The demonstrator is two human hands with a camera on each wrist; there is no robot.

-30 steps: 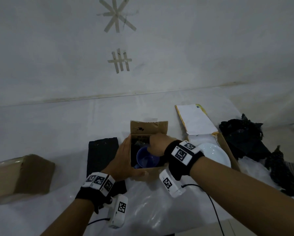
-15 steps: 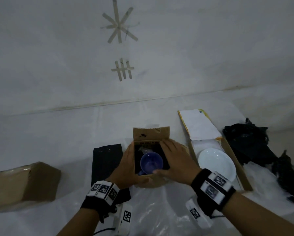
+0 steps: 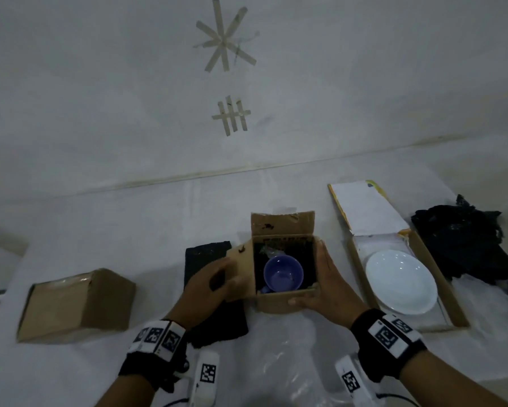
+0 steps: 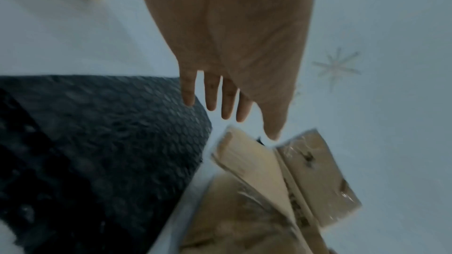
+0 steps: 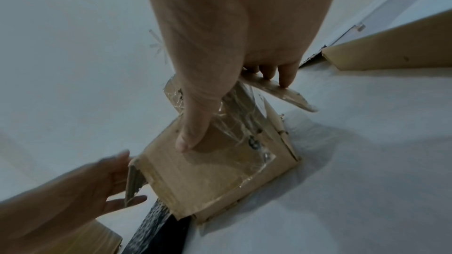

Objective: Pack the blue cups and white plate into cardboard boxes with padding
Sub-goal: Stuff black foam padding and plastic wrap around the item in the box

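A blue cup (image 3: 282,274) stands upright inside the small open cardboard box (image 3: 279,301) at the centre, on dark padding. My right hand (image 3: 326,289) holds the box's right front corner, thumb along the front wall (image 5: 210,177) and fingers (image 5: 283,76) bent over the right flap. With its fingers (image 4: 215,94) straight, my left hand (image 3: 211,284) touches the raised left flap (image 3: 241,268). The white plate (image 3: 399,282) lies in a flat open box (image 3: 449,301) to the right.
A black bubble-wrap sheet (image 3: 208,254) lies under my left hand. A closed cardboard box (image 3: 76,304) sits at the far left. A heap of black padding (image 3: 464,245) is at the far right. Clear plastic (image 3: 279,368) lies at the near edge.
My right hand came out from over the cup and moved to the box's right side. My left hand shifted from the box's left wall to the left flap, which now stands raised.
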